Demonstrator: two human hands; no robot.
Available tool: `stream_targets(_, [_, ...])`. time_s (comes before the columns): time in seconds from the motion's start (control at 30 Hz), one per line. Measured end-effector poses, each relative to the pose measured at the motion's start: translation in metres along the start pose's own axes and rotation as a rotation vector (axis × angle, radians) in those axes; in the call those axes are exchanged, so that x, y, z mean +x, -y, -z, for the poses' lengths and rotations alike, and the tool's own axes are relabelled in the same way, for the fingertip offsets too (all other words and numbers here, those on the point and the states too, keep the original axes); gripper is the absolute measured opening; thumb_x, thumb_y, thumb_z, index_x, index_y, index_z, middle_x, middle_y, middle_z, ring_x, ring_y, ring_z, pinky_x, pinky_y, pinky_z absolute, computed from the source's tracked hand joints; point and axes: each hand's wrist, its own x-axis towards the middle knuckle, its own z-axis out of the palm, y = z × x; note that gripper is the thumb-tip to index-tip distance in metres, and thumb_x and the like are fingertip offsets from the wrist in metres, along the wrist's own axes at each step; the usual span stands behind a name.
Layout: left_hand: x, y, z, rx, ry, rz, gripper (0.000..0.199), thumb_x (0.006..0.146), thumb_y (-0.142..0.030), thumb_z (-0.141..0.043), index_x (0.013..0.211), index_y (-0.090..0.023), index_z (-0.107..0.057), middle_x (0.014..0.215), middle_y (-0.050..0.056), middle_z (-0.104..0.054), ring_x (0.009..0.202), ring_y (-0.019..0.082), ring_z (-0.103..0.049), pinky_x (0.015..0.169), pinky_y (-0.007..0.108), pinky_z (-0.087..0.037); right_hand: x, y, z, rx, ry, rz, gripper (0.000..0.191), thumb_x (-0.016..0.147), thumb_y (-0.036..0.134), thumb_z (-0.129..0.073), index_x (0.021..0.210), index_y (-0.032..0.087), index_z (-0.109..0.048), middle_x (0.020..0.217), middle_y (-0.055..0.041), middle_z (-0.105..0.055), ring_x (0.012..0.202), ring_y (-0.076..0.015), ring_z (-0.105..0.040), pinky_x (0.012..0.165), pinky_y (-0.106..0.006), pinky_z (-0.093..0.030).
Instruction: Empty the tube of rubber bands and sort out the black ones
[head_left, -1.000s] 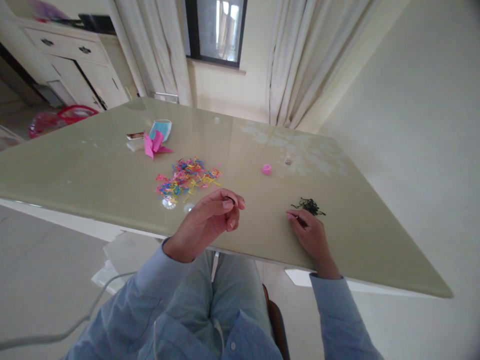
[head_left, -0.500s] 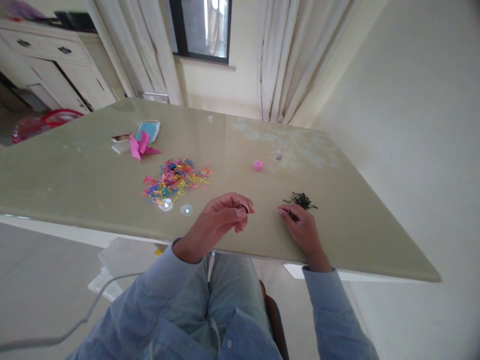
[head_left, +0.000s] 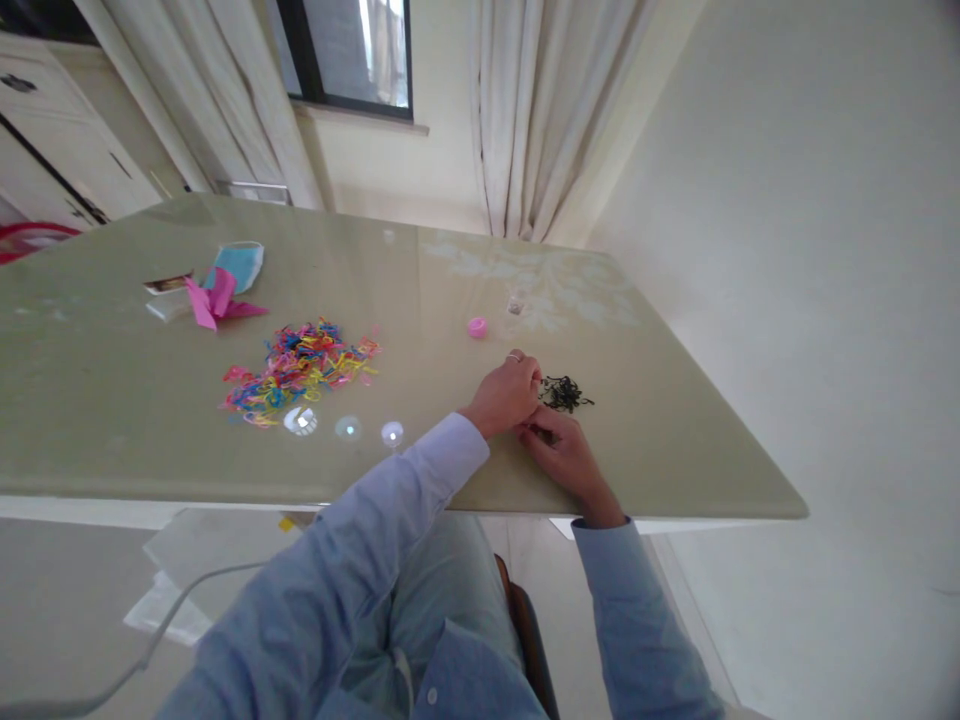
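My left hand (head_left: 506, 393) is at the left edge of a small heap of black rubber bands (head_left: 564, 393), back upward. Its fingers are bent closed and point down, with their tips hidden; a ring shows on one finger. Just below and touching it, my right hand (head_left: 562, 452) rests near the table top with thumb and fingers pinched together. Whatever lies in either pinch is too small or hidden to make out. To the left spreads a larger heap of coloured rubber bands (head_left: 304, 365).
A small pink round object (head_left: 478, 327) and a tiny clear item (head_left: 515, 305) lie beyond my hands on the glossy table (head_left: 420, 470). At the far left are a pink folded paper (head_left: 221, 300), a blue face mask (head_left: 241, 268) and a small card (head_left: 168, 284).
My left hand has moved right, from holding a small dark band in the air to the edge of the black heap, against my right hand. The camera view has turned right.
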Motion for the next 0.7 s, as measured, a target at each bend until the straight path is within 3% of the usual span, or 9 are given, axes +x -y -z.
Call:
stream_targets(0.2, [0.026,0.008,-0.014,0.048,0.123,-0.066,0.018,0.089,-0.011,-0.052,0.092,-0.013,-0.069,0.112,0.011,-0.062,0.100,0.019,-0.062,0.095,0.033,-0.051,0.001,-0.005,0.000,0.070,0.018,-0.026,0.012,0.087,0.024,-0.064,0.084,0.020,-0.075,0.080,-0.0034,-0.075,0.073,-0.0167,-0.065,0.069,-0.027,-0.048])
stream_targets(0.37, [0.024,0.020,-0.010,-0.070,0.071,-0.183,0.026,0.082,-0.002,-0.053,0.097,-0.013,-0.071,0.110,0.010,-0.065,0.098,0.018,-0.062,0.093,0.031,-0.053,0.000,-0.009,-0.001,0.054,-0.012,-0.063,0.014,0.087,0.026,-0.064,0.087,0.020,-0.076,0.078,-0.0037,-0.074,0.069,-0.0163,-0.064,0.064,-0.027,-0.047])
stream_targets(0.57, [-0.020,0.051,0.029,-0.126,-0.027,-0.146,0.023,0.084,-0.007,-0.055,0.100,-0.013,-0.070,0.102,0.007,-0.065,0.077,0.012,-0.061,0.083,0.029,-0.054,-0.001,-0.008,0.002,0.014,-0.008,-0.074,0.019,0.090,0.032,-0.063,0.090,0.020,-0.078,0.082,-0.0051,-0.074,0.074,-0.0179,-0.065,0.066,-0.029,-0.048])
stream_targets(0.7, [-0.064,0.081,0.060,-0.082,-0.136,-0.099,0.021,0.085,-0.007,-0.053,0.096,-0.014,-0.070,0.098,0.007,-0.067,0.081,0.014,-0.062,0.080,0.029,-0.052,-0.001,-0.004,0.002,-0.033,-0.003,-0.068,0.021,0.090,0.035,-0.063,0.088,0.021,-0.078,0.082,-0.0059,-0.075,0.074,-0.0185,-0.066,0.064,-0.029,-0.048])
